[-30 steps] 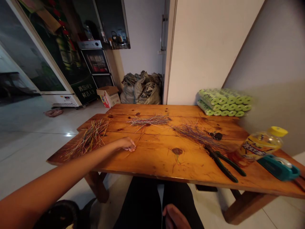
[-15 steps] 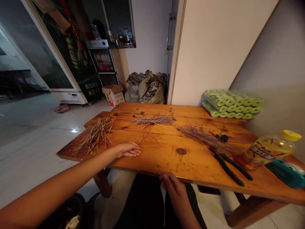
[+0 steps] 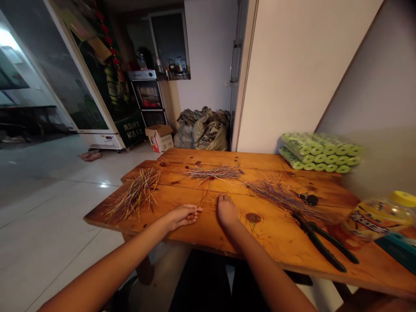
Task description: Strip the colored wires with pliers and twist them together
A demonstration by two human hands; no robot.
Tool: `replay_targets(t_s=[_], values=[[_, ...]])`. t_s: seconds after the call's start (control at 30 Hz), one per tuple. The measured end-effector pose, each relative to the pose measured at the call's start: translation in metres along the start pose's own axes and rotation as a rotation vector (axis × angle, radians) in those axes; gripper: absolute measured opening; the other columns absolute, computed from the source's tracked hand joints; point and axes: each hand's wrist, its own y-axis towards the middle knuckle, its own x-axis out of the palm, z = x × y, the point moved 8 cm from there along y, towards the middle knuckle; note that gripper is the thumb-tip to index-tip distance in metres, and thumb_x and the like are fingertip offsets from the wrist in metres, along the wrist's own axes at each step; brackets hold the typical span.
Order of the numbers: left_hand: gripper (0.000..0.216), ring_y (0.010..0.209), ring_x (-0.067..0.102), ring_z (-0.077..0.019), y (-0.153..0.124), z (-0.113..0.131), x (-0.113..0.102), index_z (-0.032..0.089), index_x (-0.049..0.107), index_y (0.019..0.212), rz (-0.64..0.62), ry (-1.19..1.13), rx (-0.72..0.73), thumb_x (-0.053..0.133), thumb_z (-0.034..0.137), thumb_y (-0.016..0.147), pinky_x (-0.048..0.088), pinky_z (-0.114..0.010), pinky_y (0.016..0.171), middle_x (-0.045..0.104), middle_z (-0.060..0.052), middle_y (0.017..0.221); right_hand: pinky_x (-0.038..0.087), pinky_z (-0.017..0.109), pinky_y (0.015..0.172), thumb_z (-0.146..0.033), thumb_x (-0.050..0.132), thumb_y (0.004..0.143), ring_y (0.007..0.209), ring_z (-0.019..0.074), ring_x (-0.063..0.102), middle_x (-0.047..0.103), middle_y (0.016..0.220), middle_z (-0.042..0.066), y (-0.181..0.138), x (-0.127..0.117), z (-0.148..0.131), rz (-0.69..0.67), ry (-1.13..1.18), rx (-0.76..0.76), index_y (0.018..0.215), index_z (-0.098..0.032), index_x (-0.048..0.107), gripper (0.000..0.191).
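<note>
Low over the wooden table (image 3: 195, 234), my left hand (image 3: 184, 216) pinches a few thin reddish wires (image 3: 205, 195) that point away toward the far pile. My right hand (image 3: 227, 209) is just to its right, back of the hand up and fingers curled down; what they hold, if anything, is hidden. Beyond both hands lies a flat pile of thin pale and purple wires (image 3: 212, 172). Another bundle of mixed wires (image 3: 138, 193) is left of my left hand. To the right spreads a purplish wire bundle (image 3: 276, 193), and a few short green scraps (image 3: 252, 224) lie near my right forearm.
Dark-handled pliers (image 3: 320, 242) lie at the right, beside a yellow-capped drink bottle (image 3: 373, 216) and a teal object (image 3: 398, 251). A small black item (image 3: 308, 199) rests near the purplish bundle. Green-wrapped rolls (image 3: 320, 151) are stacked at the far right. Full sacks (image 3: 203, 130) stand behind the table.
My right hand has risen from above my lap, forward onto the table beside the left hand. My left hand keeps its pinch on the wires. The view has tilted up slightly.
</note>
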Motion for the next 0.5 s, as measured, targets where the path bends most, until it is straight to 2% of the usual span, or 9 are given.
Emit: replay_targets(t_s=[0.13, 0.27, 0.4, 0.5], values=[[0.012, 0.047, 0.051, -0.0021, 0.007, 0.002, 0.003, 0.011, 0.066, 0.082, 0.028, -0.01, 0.023, 0.055, 0.014, 0.078, 0.044, -0.013, 0.054, 0.055, 0.002, 0.054, 0.044, 0.042, 0.085, -0.028, 0.051, 0.086, 0.098, 0.0201, 0.056, 0.058, 0.109, 0.008, 0.013, 0.005, 0.004, -0.07, 0.079, 0.042, 0.104, -0.013, 0.056, 0.024], [0.014, 0.042, 0.047, -0.001, 0.01, 0.008, 0.003, 0.009, 0.065, 0.076, 0.074, 0.0, 0.049, 0.051, 0.01, 0.079, 0.041, -0.011, 0.049, 0.053, 0.003, 0.051, 0.045, 0.042, 0.086, -0.029, 0.053, 0.085, 0.099, 0.0206, 0.056, 0.058, 0.109, 0.009, 0.02, 0.006, 0.012, -0.158, 0.271, 0.108, 0.103, -0.013, 0.057, 0.025], [0.009, 0.043, 0.048, -0.0015, 0.006, 0.012, 0.005, 0.01, 0.064, 0.073, 0.092, 0.009, 0.084, 0.055, 0.012, 0.076, 0.04, -0.012, 0.049, 0.053, 0.003, 0.051, 0.047, 0.041, 0.082, -0.03, 0.052, 0.085, 0.096, 0.0196, 0.057, 0.058, 0.108, 0.008, 0.019, 0.011, 0.022, -0.256, 0.595, 0.221, 0.103, -0.014, 0.057, 0.025], [0.008, 0.049, 0.052, -0.0033, 0.0, 0.01, 0.012, 0.011, 0.064, 0.074, 0.064, 0.019, 0.117, 0.061, 0.018, 0.072, 0.041, -0.013, 0.053, 0.057, 0.002, 0.056, 0.05, 0.035, 0.072, -0.031, 0.051, 0.086, 0.084, 0.016, 0.059, 0.06, 0.099, 0.005, 0.01, 0.028, 0.016, -0.382, 0.927, 0.295, 0.1, -0.014, 0.057, 0.023]])
